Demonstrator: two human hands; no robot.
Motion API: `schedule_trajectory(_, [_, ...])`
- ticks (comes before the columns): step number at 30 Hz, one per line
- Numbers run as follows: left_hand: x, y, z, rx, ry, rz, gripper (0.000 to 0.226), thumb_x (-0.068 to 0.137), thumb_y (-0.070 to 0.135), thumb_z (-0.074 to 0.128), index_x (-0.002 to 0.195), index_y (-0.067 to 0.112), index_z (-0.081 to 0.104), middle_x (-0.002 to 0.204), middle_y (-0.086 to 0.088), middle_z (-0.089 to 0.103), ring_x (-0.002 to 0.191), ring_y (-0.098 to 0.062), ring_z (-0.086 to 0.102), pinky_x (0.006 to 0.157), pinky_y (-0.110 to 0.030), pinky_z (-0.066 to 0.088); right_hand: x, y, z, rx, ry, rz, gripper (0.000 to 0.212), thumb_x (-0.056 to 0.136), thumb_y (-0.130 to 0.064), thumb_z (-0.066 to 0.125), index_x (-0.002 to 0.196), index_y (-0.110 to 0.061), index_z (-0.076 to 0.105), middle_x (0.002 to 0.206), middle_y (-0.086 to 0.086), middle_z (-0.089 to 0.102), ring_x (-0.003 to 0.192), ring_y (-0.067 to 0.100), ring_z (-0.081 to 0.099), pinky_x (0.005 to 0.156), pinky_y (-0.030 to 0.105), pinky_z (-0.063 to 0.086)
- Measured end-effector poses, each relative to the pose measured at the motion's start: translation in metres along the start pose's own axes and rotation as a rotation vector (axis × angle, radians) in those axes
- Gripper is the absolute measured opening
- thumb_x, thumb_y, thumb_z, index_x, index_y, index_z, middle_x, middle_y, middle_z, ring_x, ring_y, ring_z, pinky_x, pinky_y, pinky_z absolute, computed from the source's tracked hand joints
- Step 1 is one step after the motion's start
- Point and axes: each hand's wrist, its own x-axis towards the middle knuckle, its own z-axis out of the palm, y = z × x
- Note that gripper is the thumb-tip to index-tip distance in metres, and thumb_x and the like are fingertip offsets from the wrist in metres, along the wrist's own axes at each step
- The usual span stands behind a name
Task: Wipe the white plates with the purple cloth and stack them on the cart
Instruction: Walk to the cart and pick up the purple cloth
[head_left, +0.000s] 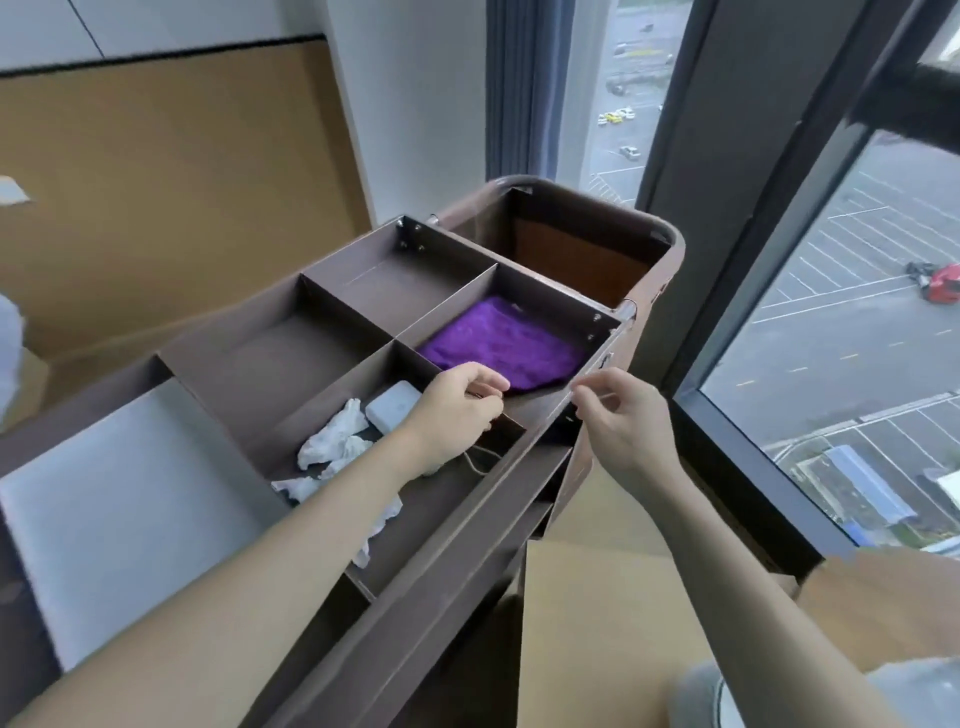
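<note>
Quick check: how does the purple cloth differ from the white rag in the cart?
The purple cloth lies flat and folded; the white rag is crumpled and strung out. The cloth has its compartment to itself; the rag shares the nearer one with a white charger. Neither is gripped yet.

Bare forearms, no sleeves, unadorned hands

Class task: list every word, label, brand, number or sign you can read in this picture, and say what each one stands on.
None can be read.
The white adapter in the cart compartment shows no legible marking.
The purple cloth carries no label.
The vehicles and painted lines outside the window are too small and blurred for any text.
</note>
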Motion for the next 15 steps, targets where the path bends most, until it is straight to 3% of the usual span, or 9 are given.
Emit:
schedule_trajectory(2, [0.000,0.001,-0.004,0.123,0.062,-0.014,0.021,0.090,0.004,0.062,0.098,0.023,0.068,0.110,-0.002,0.067,0.102,-0.014,0.063,0.095,-0.031,0.052,0.008,-0.004,0.007,0.028,-0.032,-0.054,0.012,0.098,-0.023,0.066,0.094,-0.023,0.077,0.085,-0.018,0.071,0.082,-0.002,0.065,0.073,0.018,0.051])
schedule_trajectory(5, [0.004,0.003,-0.012,0.434,0.137,0.047,0.024,0.089,0.022,0.067,0.111,0.028,0.070,0.121,0.007,0.065,0.124,-0.012,0.048,0.103,-0.026,0.038,0.020,-0.007,0.018,0.030,-0.072,-0.113,0.010,0.097,-0.029,0.068,0.092,-0.024,0.075,0.084,-0.016,0.071,0.081,-0.002,0.064,0.071,0.013,0.048])
schedule_trajectory(8, [0.016,0.002,-0.021,0.688,0.229,0.102,0.041,0.087,0.041,0.070,0.126,0.030,0.066,0.137,0.007,0.059,0.140,-0.018,0.035,0.116,-0.036,0.027,0.038,-0.009,0.030,-0.059,-0.119,-0.175,0.006,0.095,-0.026,0.070,0.090,-0.027,0.072,0.086,-0.016,0.068,0.082,0.002,0.062,0.072,0.016,0.048])
schedule_trajectory(12, [0.050,-0.008,-0.029,0.951,0.149,0.112,0.089,0.087,0.060,0.062,0.159,0.029,0.022,0.167,-0.007,0.023,0.155,-0.026,0.006,0.124,-0.050,-0.002,0.068,-0.007,0.050,-0.355,-0.225,-0.207,0.020,0.092,-0.010,0.063,0.104,-0.025,0.072,0.098,-0.009,0.055,0.099,0.018,0.052,0.089,0.037,0.050])
schedule_trajectory(15, [0.083,-0.016,-0.030,0.993,-0.083,0.115,0.110,0.083,0.067,0.064,0.161,0.033,-0.005,0.170,-0.009,-0.006,0.155,-0.028,-0.013,0.124,-0.047,-0.004,0.086,-0.007,0.063,-0.494,-0.385,-0.182,0.035,0.090,-0.012,0.065,0.123,-0.024,0.065,0.119,-0.001,0.052,0.115,0.023,0.045,0.098,0.037,0.047])
